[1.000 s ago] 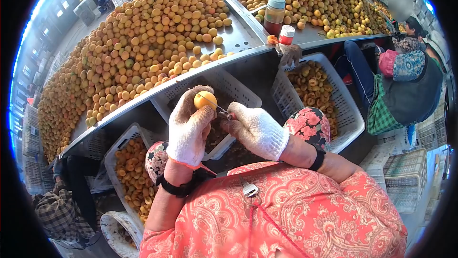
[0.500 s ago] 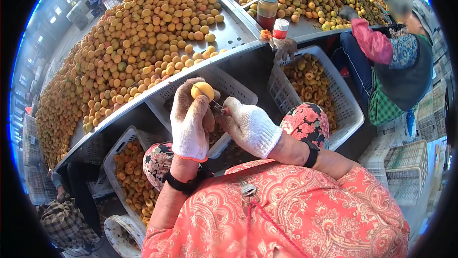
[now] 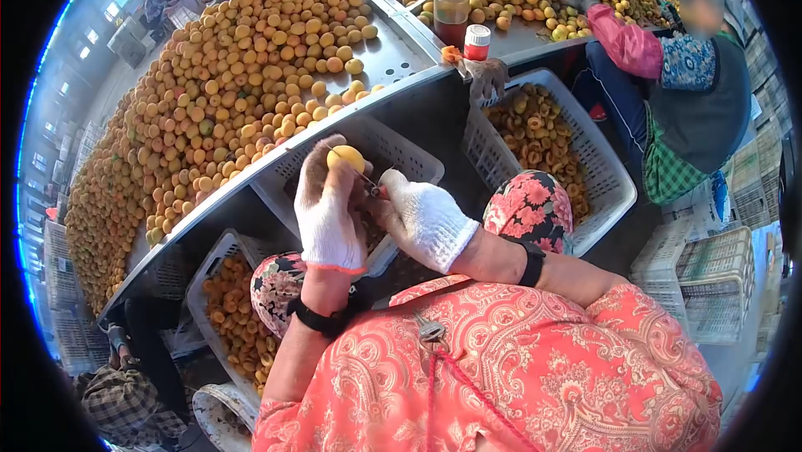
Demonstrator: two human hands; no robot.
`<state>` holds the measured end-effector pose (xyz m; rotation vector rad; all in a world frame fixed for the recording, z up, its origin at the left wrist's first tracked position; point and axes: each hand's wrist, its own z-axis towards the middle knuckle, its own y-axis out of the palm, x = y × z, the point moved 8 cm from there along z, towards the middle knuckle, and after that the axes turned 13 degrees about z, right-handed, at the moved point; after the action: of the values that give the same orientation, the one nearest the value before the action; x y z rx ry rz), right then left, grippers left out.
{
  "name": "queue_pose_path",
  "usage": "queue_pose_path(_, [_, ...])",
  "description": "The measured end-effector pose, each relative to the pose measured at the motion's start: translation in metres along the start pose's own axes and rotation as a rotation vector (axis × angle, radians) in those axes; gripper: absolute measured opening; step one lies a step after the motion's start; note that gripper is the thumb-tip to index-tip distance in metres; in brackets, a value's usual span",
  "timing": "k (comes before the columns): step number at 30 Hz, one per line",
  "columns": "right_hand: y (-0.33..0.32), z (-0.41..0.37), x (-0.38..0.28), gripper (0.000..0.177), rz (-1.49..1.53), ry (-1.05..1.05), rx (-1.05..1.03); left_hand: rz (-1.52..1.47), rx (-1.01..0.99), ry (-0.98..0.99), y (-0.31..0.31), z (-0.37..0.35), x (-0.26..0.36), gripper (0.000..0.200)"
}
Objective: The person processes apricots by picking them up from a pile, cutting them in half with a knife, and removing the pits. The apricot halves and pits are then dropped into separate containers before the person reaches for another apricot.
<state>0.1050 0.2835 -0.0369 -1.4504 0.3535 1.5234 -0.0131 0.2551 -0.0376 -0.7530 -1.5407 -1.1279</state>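
Note:
My left hand (image 3: 327, 214), in a white glove stained brown at the fingers, is closed around a yellow apricot (image 3: 345, 158). The fruit shows between thumb and fingers. Just to the right, my right hand (image 3: 428, 220), in a similar glove, grips a small knife (image 3: 373, 190) whose thin metal part points toward the apricot. Its handle is mostly hidden by the fingers. Both hands are over a white perforated crate (image 3: 401, 155) below the table edge; my hands cover part of what lies inside.
Whole apricots (image 3: 225, 84) are heaped on the metal table (image 3: 388, 55). Crates of split apricots stand at left (image 3: 209, 285) and right (image 3: 614, 176). A jar (image 3: 451, 13), a red-and-white bottle (image 3: 477, 43) and a brown glove (image 3: 486, 78) sit near the edge. A co-worker (image 3: 697, 93) sits at right.
The apricot has turned a little in my left hand, with less of it showing. Both hands stay close together. The co-worker at right has extended an arm toward the fruit heap.

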Motion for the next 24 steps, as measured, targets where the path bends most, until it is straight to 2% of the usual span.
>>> queue_pose_path(2, [0.003,-0.001,0.003,0.023,-0.037,-0.009,0.018,-0.235,0.208,-0.202,-0.005,-0.002,-0.030,0.025])
queue_pose_path(4, [0.000,0.002,0.001,0.025,-0.054,-0.021,0.046,-0.234,0.206,-0.200,-0.005,-0.001,-0.029,0.023])
queue_pose_path(6, [-0.007,0.006,0.000,0.026,-0.044,0.027,0.025,-0.069,0.043,-0.129,0.002,0.009,-0.012,0.026])
queue_pose_path(7, [-0.010,0.005,-0.007,0.026,0.012,-0.016,0.053,0.192,0.064,0.033,-0.001,0.013,-0.004,0.029])
queue_pose_path(8, [-0.013,0.006,-0.011,0.027,0.069,-0.057,0.081,0.194,0.061,0.036,-0.004,0.016,-0.007,0.029])
queue_pose_path(10, [-0.007,0.005,-0.002,0.023,0.080,0.013,0.049,0.223,-0.004,0.094,0.000,0.015,-0.003,0.030])
queue_pose_path(11, [-0.005,0.005,0.003,0.023,0.019,0.046,0.048,0.138,-0.005,-0.047,0.000,0.012,-0.012,0.030])
queue_pose_path(12, [-0.003,0.004,0.007,0.022,-0.044,0.080,0.048,-0.034,0.081,-0.126,0.001,0.010,-0.020,0.035])
queue_pose_path(14, [-0.003,0.004,0.005,0.023,0.008,0.033,0.083,-0.046,0.122,-0.208,0.003,0.008,-0.028,0.039])
queue_pose_path(16, [-0.009,0.006,-0.001,0.023,0.061,-0.014,0.121,0.049,0.079,-0.154,-0.002,0.015,-0.022,0.041])
queue_pose_path(18, [-0.010,0.007,-0.002,0.022,0.055,0.064,0.059,0.194,-0.028,-0.056,-0.009,0.026,-0.012,0.041])
queue_pose_path(20, [-0.009,0.008,0.002,0.022,0.070,0.025,0.073,0.353,0.046,0.167,-0.006,0.030,0.002,0.037])
queue_pose_path(22, [-0.007,0.009,0.006,0.022,0.086,-0.012,0.075,0.137,-0.011,0.058,-0.010,0.033,-0.020,0.030])
queue_pose_path(24, [-0.004,0.008,0.015,0.022,0.030,0.045,0.037,0.124,-0.004,0.013,-0.007,0.031,-0.027,0.032])
